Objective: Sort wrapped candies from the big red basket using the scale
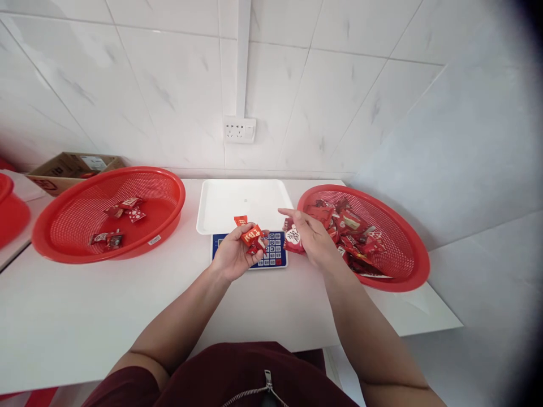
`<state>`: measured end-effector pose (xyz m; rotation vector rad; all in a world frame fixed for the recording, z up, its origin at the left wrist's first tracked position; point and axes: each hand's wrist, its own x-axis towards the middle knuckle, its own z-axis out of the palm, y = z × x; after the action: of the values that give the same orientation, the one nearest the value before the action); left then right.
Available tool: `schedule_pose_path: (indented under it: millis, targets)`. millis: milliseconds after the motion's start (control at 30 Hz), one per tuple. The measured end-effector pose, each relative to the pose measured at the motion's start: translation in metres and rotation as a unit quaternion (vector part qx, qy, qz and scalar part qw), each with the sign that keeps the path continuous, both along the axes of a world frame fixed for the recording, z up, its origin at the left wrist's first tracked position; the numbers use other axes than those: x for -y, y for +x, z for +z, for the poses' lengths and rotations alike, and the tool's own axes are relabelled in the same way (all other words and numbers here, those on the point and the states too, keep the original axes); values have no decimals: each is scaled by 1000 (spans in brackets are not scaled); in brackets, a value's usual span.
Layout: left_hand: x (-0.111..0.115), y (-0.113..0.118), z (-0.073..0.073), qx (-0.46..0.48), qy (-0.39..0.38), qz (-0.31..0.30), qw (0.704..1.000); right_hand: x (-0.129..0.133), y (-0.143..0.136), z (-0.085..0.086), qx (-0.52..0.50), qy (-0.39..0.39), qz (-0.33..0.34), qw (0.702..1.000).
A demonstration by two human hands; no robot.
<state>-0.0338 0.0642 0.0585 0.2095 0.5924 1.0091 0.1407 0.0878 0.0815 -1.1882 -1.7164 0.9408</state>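
My left hand (232,255) is palm up over the keypad of a blue and white digital scale (278,255). Its fingers curl around several small wrapped candies (253,234) in red and orange. My right hand (313,240) is between the scale and the right basket, index finger stretched toward the left. A red packet (293,237) with a white printed patch hangs below that finger, held on the hand's thumb side. Behind my left hand lies the scale's white tray (220,200), its bare surface showing.
On the right stands a red perforated basket (411,249) with many red packets (352,226). Another red basket (167,186) on the left holds several packets (136,213). Behind it sits a cardboard box (55,181). A tiled wall with a socket (240,130) bounds the white table (148,316).
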Motion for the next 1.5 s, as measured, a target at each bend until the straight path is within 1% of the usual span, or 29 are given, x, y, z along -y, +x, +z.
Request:
schedule_pose_path:
  millis: [67, 133, 200, 267, 300, 333, 367, 433, 467, 500, 533, 567, 667, 733, 800, 867, 900, 933, 1000, 1067, 1100, 1133, 1167, 1267, 1367, 1500]
  targets:
    - [3, 0, -2, -8, 17, -1, 1000, -16, -7, -7, -70, -45, -17, 996]
    - [6, 1, -4, -14, 35, -23, 999, -29, -15, -13, -122, -87, -16, 988]
    - [9, 2, -6, -17, 47, -55, 997, -36, -22, -16, -126, -90, -7, 988]
    - [12, 2, -8, -19, 57, -85, 995, -34, -26, -14, -78, -55, 0, 995]
    - [13, 3, -10, -18, 61, -103, 993, -30, -26, -13, -45, -47, 16, 998]
    - [14, 3, -12, -15, 66, -121, 990, -25, -26, -10, -14, -58, 47, 997]
    - [15, 3, -14, -12, 69, -143, 987, -19, -25, -8, 10, -89, 93, 992]
    - [18, 4, -19, 0, 71, -188, 980, -8, -22, -5, 31, -174, 191, 966]
    - [20, 4, -22, 9, 70, -207, 976, -3, -20, -5, 33, -206, 227, 951]
    - [22, 5, -24, 20, 67, -221, 973, -1, -19, -5, 31, -218, 245, 944]
    - [24, 5, -27, 32, 60, -230, 971, 0, -18, -6, 27, -209, 246, 946]
    - [27, 6, -29, 45, 51, -235, 970, -2, -18, -8, 21, -186, 233, 954]
    - [35, 7, -35, 70, 11, -238, 969, -15, -23, -17, 3, -111, 148, 983]
    - [41, 7, -39, 73, -15, -235, 969, -26, -28, -24, 9, -70, 80, 994]
    - [45, 5, -44, 73, -41, -226, 970, -32, -31, -32, 52, -2, 21, 998]
    - [48, 1, -49, 73, -65, -211, 972, -29, -30, -36, 103, 65, -6, 993]
    - [49, -1, -51, 71, -73, -201, 974, -23, -28, -36, 116, 77, 3, 990]
    - [50, -3, -53, 66, -76, -187, 977, -15, -26, -35, 120, 71, 30, 990]
    - [52, -6, -57, 43, -72, -155, 984, 6, -20, -29, 115, 18, 127, 985]
    - [55, -6, -60, 10, -59, -129, 990, 28, -14, -24, 126, -28, 246, 961]
    - [56, -4, -61, -6, -52, -119, 992, 38, -13, -23, 137, -34, 287, 948]
    - [57, -2, -62, -22, -46, -112, 992, 47, -11, -23, 148, -32, 309, 939]
    - [59, 0, -62, -37, -40, -106, 993, 54, -10, -24, 156, -26, 314, 936]
    - [62, 8, -62, -74, -11, -101, 992, 65, -7, -34, 160, -26, 280, 946]
    - [63, 12, -62, -71, 13, -119, 990, 65, -2, -43, 138, -48, 259, 955]
    - [63, 11, -64, -51, 20, -131, 990, 63, 4, -46, 100, -77, 249, 960]
